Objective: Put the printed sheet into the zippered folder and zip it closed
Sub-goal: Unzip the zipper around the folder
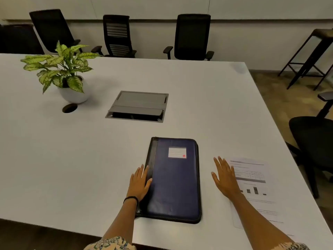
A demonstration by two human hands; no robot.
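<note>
A dark blue zippered folder (pixel 175 181) with a black spine and a white label lies flat and closed on the white table (pixel 90 159), near its front edge. My left hand (pixel 139 183) rests flat on the folder's left spine edge, fingers spread, holding nothing. The printed sheet (pixel 255 188), with text, a table and a bar chart, lies on the table to the right of the folder. My right hand (pixel 226 176) is open, fingers spread, over the sheet's left edge; my forearm covers the sheet's lower left part.
A potted plant (pixel 63 73) in a white pot stands at the back left beside a round cable hole (pixel 70 108). A grey cable box (pixel 137 106) is set into the table's middle. Black office chairs (pixel 191 37) line the far side; another chair (pixel 313 141) sits right.
</note>
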